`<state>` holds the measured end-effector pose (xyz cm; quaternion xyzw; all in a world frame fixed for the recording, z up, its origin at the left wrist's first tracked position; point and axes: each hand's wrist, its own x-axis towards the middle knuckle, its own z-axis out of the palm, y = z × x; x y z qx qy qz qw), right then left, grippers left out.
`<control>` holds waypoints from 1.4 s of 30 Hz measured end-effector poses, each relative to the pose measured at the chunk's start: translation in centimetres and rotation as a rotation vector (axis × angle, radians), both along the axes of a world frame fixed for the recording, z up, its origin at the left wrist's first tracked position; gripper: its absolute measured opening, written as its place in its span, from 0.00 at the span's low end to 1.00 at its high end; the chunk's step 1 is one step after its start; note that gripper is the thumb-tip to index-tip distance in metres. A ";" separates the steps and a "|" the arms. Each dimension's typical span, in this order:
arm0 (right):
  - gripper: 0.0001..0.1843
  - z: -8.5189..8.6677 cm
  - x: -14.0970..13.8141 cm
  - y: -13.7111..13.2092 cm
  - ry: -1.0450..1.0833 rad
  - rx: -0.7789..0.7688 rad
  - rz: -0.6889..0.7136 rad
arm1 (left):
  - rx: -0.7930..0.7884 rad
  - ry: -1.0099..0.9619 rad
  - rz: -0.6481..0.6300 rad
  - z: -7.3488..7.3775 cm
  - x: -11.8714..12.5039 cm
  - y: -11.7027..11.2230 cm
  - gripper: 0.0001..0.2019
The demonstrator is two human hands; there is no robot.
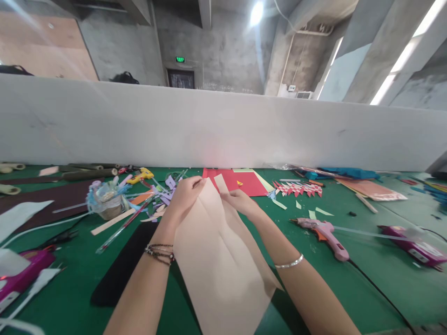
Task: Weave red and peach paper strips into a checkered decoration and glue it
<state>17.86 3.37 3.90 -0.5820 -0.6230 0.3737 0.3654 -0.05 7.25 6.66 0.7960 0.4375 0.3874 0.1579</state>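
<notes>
A large beige sheet of paper hangs between my hands over the green table, bent and creased along its length. At its upper left edge my left hand pinches it, thumb on top. My right hand grips the sheet's right side, where a narrow flap stands up beside the fingers. The right edge of the paper curls back behind the front layer. Red paper lies flat on the table just beyond both hands. My fingertips are partly hidden behind the sheet.
A pink glue gun with its cord rests on the right, near a purple device. To the left stand a ribbon-trimmed pot, a yellow glue gun and a black mat. A white partition borders the table's back.
</notes>
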 end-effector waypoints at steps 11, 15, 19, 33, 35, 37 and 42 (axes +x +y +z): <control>0.24 0.3 0.7 -0.1 0.025 -0.042 0.073 | 0.008 -0.028 0.042 0.0 -0.2 0.1 0.17; 0.20 0.4 0.8 -0.2 0.001 -0.059 0.130 | 0.021 -0.043 0.066 0.1 -0.5 0.3 0.16; 0.21 0.0 0.8 -0.1 -0.018 -0.028 0.157 | 0.031 -0.048 0.084 0.2 -0.8 0.3 0.16; 0.24 0.8 0.9 -0.6 -0.067 -0.005 0.109 | 0.042 -0.096 0.190 0.7 -1.4 0.0 0.16; 0.24 1.0 0.9 -0.8 -0.096 -0.026 0.128 | 0.047 -0.101 0.187 0.6 -1.5 0.1 0.16; 0.24 1.0 0.9 -0.9 -0.106 -0.032 0.145 | 0.057 -0.091 0.181 0.5 -1.7 0.2 0.16; 0.24 0.7 0.7 -0.8 -0.119 -0.011 0.132 | 0.058 -0.088 0.170 0.4 -2.1 0.4 0.16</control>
